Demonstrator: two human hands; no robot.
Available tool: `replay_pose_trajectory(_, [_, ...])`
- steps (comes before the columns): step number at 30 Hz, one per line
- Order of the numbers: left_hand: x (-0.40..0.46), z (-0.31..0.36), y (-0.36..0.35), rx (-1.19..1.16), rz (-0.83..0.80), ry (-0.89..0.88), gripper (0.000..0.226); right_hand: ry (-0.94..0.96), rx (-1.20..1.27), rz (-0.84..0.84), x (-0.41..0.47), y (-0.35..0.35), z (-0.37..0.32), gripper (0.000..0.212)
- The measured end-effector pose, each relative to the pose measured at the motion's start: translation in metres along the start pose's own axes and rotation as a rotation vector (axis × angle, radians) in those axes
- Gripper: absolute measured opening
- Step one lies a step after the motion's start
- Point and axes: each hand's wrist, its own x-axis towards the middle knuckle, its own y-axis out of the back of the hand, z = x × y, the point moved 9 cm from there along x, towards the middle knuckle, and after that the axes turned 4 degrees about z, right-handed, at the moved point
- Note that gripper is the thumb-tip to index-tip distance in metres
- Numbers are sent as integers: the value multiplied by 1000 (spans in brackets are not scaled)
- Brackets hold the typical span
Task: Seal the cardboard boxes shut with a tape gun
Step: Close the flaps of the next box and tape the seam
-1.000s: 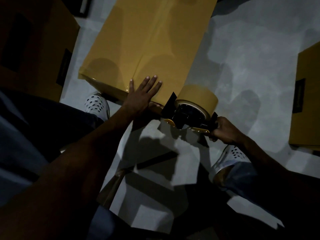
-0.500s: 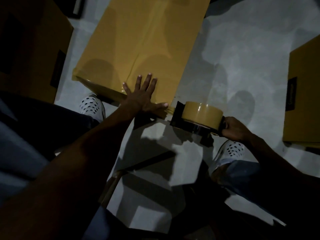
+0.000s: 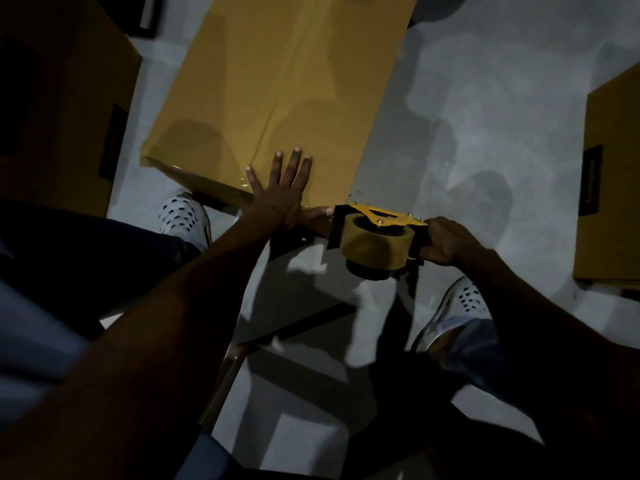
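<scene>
Left hand (image 3: 284,199) presses flat on box (image 3: 277,81); right hand (image 3: 446,242) grips tape gun (image 3: 375,237).

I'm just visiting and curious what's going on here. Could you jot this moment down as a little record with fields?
Activity: a person is taping a cardboard box shut
Box being sealed: long cardboard box on the grey floor, glossy tape along its centre seam
Left hand: left hand lies flat, fingers spread, on the box's near end
Right hand: right hand grips the tape gun's handle
Tape gun: tape gun, yellow frame, at the box's near corner
Other boxes: left box, right box
Lighting: dim
</scene>
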Motion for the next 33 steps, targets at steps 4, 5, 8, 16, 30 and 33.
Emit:
replay_pose_trajectory(4, [2, -1, 0, -2, -3, -15, 112, -13, 30, -6, -1, -6, -1, 33])
replay_pose_trajectory(5, [2, -2, 0, -4, -10, -11, 112, -25, 26, -7, -1, -8, 6, 36])
replay_pose_trajectory(8, [3, -1, -3, -13, -26, -15, 111, -149, 3, -52, -10, -16, 62, 50])
replay_pose_trajectory(16, [-1, 10, -1, 18, 87, 16, 127, -424, 149, -86, -64, -27, 145, 20])
replay_pose_trajectory(30, [-16, 57, -13, -52, 272, 297, 106, -425, 813, 107, -35, -50, 71, 7])
replay_pose_trajectory(33, [-15, 55, -9, -154, 302, 284, 101, -410, 906, 124, -30, -49, 51, 2])
